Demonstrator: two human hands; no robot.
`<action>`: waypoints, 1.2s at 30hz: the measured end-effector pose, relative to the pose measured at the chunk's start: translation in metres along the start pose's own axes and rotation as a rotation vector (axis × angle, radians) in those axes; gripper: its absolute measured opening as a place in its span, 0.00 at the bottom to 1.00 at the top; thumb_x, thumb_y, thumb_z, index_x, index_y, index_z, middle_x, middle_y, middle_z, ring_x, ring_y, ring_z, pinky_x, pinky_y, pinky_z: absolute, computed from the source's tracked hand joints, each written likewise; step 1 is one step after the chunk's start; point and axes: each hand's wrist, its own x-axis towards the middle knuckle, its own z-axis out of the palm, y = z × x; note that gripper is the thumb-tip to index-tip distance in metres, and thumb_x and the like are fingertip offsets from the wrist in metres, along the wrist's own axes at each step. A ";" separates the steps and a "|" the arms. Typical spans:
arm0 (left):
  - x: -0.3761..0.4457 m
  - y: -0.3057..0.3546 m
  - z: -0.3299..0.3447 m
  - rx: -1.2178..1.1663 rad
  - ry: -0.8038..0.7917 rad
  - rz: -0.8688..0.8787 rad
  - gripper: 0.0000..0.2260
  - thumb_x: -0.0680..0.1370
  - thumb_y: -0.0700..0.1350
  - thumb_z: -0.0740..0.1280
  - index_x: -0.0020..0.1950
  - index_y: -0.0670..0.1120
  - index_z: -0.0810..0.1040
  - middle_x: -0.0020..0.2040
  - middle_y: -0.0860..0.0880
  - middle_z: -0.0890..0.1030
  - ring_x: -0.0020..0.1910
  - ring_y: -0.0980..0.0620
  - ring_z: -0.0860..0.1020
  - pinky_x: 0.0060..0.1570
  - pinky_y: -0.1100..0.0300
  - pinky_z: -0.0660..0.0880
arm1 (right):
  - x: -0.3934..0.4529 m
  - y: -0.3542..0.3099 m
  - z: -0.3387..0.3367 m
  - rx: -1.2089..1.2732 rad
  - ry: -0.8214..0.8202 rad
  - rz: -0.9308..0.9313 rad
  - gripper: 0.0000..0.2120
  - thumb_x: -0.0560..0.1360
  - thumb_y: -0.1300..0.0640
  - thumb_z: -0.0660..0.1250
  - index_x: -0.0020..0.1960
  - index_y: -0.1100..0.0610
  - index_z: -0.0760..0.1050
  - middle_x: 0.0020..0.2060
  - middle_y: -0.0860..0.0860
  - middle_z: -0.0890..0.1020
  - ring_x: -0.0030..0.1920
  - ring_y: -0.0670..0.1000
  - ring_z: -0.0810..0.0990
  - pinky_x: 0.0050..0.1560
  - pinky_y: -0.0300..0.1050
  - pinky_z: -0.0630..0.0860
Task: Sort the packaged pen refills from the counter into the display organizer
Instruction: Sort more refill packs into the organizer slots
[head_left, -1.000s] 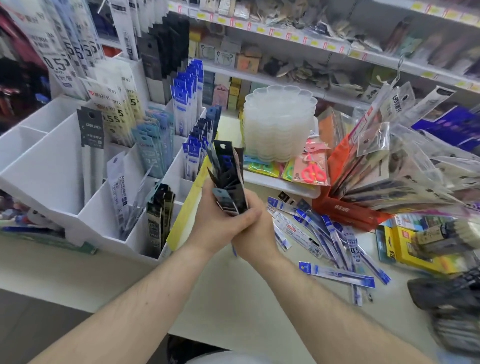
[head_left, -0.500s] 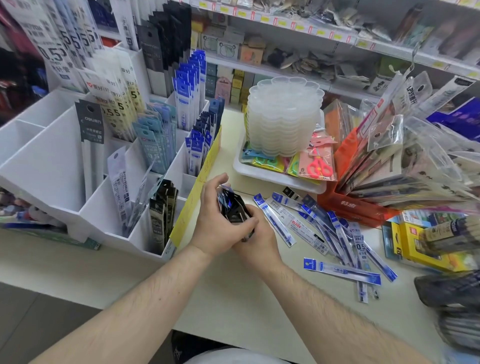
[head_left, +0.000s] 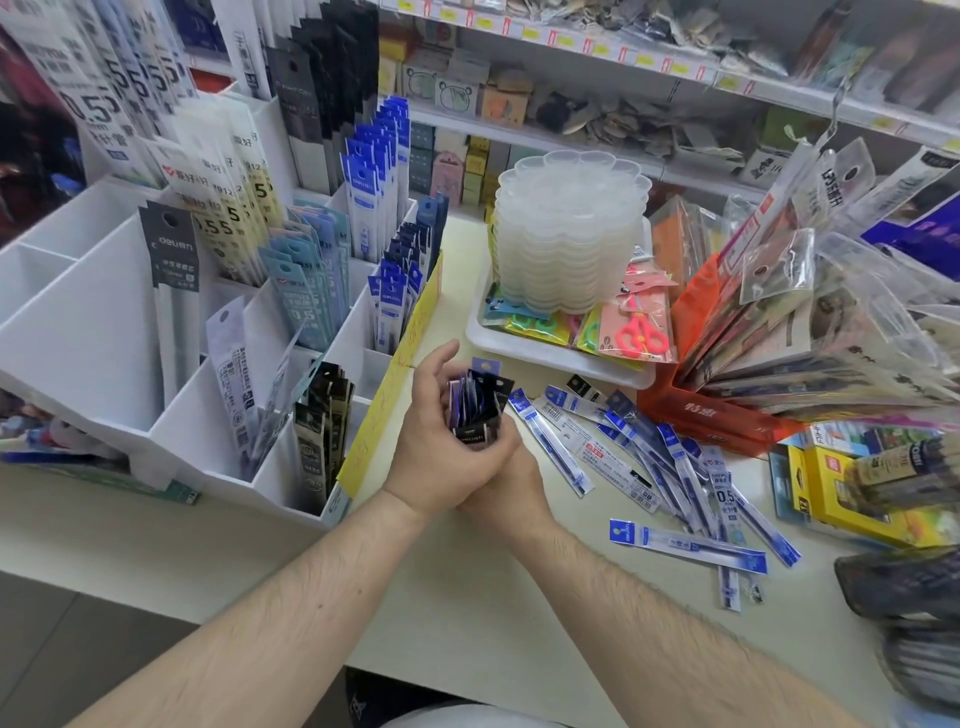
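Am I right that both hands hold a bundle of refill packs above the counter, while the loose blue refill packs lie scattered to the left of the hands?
Not quite: the head view shows the loose blue refill packs scattered on the counter to the right of the hands. The left hand and right hand do hold the bundle of refill packs.

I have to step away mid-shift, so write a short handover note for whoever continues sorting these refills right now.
Left hand: grips a bundle of refill packs, standing upright over the counter.
Right hand: under the left, mostly hidden, fingers apparently round the bundle's base.
Display organizer: several compartments already hold packs; the far-left ones look empty.
Left to do: slot the bundle, then sort the loose blue refill packs lying on the counter right of the hands.
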 end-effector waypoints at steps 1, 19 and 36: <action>-0.003 -0.003 -0.001 -0.008 -0.016 -0.014 0.40 0.64 0.41 0.77 0.71 0.57 0.62 0.56 0.60 0.76 0.52 0.59 0.80 0.57 0.65 0.75 | 0.000 0.000 0.000 0.011 -0.012 0.012 0.24 0.66 0.52 0.74 0.61 0.45 0.75 0.49 0.38 0.82 0.50 0.34 0.79 0.49 0.31 0.75; -0.016 -0.032 -0.006 0.027 -0.064 -0.373 0.31 0.58 0.55 0.74 0.58 0.42 0.79 0.49 0.50 0.85 0.50 0.56 0.83 0.55 0.49 0.80 | 0.000 0.025 0.026 -0.132 0.022 -0.025 0.20 0.65 0.46 0.65 0.57 0.47 0.75 0.47 0.43 0.81 0.50 0.49 0.80 0.50 0.51 0.78; 0.008 0.071 -0.040 -0.646 -0.374 -0.390 0.14 0.64 0.36 0.68 0.41 0.54 0.87 0.43 0.48 0.86 0.47 0.49 0.84 0.52 0.50 0.80 | -0.050 -0.061 -0.045 0.096 -0.129 0.099 0.26 0.57 0.50 0.78 0.53 0.45 0.74 0.42 0.46 0.84 0.40 0.49 0.83 0.41 0.50 0.83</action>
